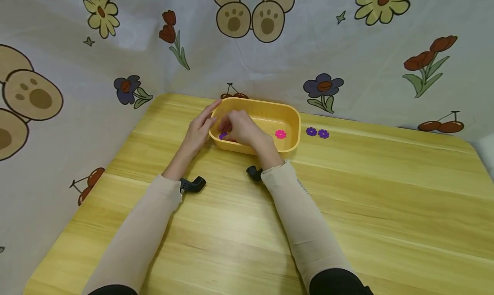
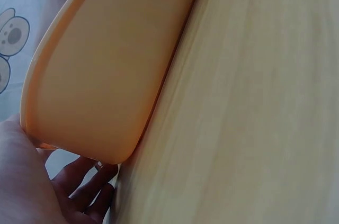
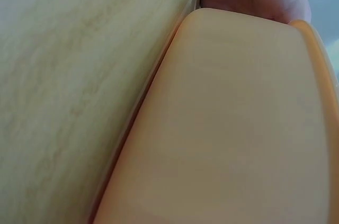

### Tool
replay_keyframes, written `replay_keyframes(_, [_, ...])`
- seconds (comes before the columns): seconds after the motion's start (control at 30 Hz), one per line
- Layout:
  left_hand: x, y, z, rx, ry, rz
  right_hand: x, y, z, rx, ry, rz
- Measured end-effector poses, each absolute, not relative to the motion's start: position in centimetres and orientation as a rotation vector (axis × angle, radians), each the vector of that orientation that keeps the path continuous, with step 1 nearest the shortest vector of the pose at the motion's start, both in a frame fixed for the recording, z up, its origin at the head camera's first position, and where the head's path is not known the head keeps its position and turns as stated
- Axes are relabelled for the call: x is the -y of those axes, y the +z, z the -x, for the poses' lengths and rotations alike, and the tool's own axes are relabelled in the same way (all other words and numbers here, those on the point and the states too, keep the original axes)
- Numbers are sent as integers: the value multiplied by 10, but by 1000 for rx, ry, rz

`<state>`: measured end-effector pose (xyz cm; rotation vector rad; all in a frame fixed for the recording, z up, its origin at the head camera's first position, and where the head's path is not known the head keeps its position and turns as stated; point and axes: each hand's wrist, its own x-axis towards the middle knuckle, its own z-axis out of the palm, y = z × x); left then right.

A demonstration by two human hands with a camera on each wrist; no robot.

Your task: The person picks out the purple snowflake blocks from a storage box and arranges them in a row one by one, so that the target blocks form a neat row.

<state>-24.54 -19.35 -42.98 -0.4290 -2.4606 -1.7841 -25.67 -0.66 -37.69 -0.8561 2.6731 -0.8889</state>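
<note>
A yellow plastic basin (image 1: 270, 107) stands at the back of the table. My left hand (image 1: 197, 131) grips its left end, thumb at the rim and fingers along the outside wall; in the left wrist view several bent fingers (image 2: 85, 187) show by the lower corner. Inside the basin, my right hand (image 1: 241, 127) reaches down with curled fingers and pinches a purple snowflake disc (image 1: 222, 135), partly hidden by the hand. A pink snowflake disc (image 1: 280, 134) lies on the basin floor to the right. In the right wrist view the basin's outer wall (image 3: 233, 118) fills the middle.
Two purple snowflake discs (image 1: 317, 133) lie side by side on the wooden table (image 1: 386, 192), just right of the basin. A white cloth (image 1: 270, 63) printed with flowers and bear paws hangs behind the table. Black wrist cameras (image 1: 194, 184) stick out from both sleeves.
</note>
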Motion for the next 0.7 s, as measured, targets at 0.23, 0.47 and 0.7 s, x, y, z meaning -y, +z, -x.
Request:
replay_keyframes(0.23, [192,-429,244,2462,-1803,422,4,-378,256,-2678,-895,861])
replay_keyframes(0.47, [192,-428,243,2462,-1822,419,1,-378,256,-2652,-849,859])
replay_keyframes(0.7, [194,-429,243,2483,-1770,408,2,-377,256,-2660,-840,863])
